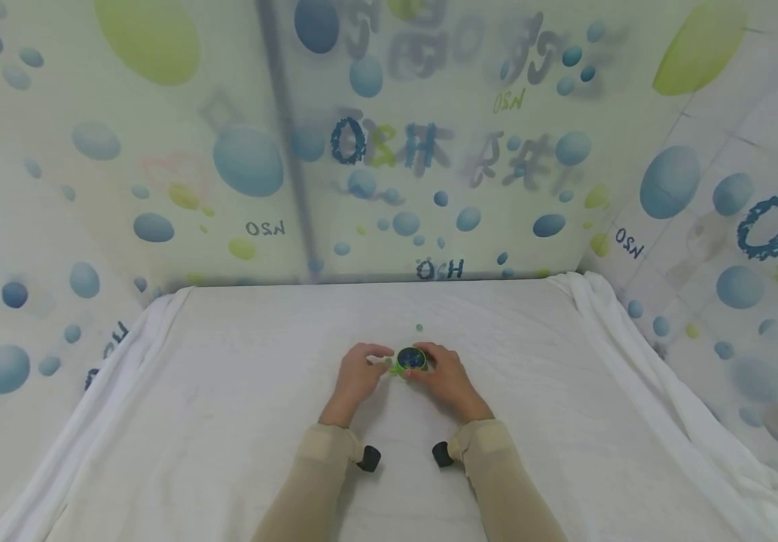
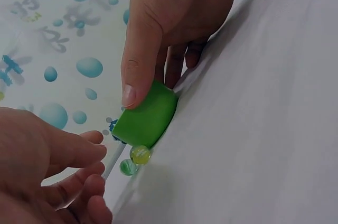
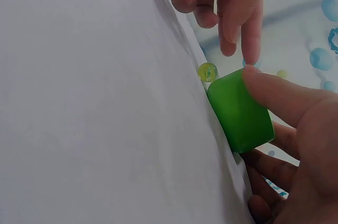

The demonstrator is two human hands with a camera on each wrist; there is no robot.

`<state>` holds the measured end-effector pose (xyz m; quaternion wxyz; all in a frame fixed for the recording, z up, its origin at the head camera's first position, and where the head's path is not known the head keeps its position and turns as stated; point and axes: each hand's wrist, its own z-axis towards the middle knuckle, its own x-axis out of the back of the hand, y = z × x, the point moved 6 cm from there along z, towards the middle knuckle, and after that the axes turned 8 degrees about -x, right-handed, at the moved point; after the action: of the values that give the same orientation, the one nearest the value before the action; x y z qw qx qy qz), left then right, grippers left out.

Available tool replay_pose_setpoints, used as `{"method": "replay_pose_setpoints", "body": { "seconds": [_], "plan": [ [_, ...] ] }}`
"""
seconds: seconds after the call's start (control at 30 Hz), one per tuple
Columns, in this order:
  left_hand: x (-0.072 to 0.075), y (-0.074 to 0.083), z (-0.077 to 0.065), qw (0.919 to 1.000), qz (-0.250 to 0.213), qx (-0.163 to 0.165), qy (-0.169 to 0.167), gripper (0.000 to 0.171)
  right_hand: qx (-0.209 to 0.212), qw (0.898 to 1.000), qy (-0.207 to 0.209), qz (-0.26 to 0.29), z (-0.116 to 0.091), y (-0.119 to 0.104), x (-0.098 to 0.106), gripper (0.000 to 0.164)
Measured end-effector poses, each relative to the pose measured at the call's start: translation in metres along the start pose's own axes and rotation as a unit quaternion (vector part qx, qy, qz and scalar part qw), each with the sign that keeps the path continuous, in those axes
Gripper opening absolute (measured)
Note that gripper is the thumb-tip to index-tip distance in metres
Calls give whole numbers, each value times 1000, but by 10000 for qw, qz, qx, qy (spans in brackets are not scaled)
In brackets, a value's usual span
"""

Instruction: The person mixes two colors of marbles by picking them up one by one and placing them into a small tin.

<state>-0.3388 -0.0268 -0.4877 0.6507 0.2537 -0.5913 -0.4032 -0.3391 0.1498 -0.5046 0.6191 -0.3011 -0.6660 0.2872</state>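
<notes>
My right hand (image 1: pixel 448 378) grips a small green cup (image 1: pixel 411 358) by its side, thumb on the near wall and fingers round the far one. The cup stands mouth up on the white cloth; its inside looks dark, with contents too small to make out. My left hand (image 1: pixel 359 376) hovers just left of the cup, fingers loosely bent, nothing between them. In the left wrist view, a yellow marble (image 2: pixel 140 155) and a green marble (image 2: pixel 128 167) lie together at the cup's base, near the left fingertips. Another small greenish marble (image 1: pixel 419 327) lies beyond the cup.
White cloth (image 1: pixel 239 421) covers the table, bunched into folds along its left and right edges (image 1: pixel 605 324). A pale curtain (image 1: pixel 389 188) printed with blue and green dots rises behind the far edge and along both sides.
</notes>
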Motion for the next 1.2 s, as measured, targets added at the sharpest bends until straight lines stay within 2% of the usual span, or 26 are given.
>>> {"method": "replay_pose_setpoints", "body": {
  "seconds": [0.33,0.77,1.2],
  "plan": [
    [-7,-6,1,9995,225,-38,-238,27,-9,10000,-13,-60,1,-2,-1,55],
    [-12,-6,-1,9966,595,-149,-558,33,-41,10000,-18,-22,1,-2,-1,55],
    [-13,-3,-1,9942,826,-368,-582,33,-16,10000,-2,-36,1,0,0,55]
  ]
}}
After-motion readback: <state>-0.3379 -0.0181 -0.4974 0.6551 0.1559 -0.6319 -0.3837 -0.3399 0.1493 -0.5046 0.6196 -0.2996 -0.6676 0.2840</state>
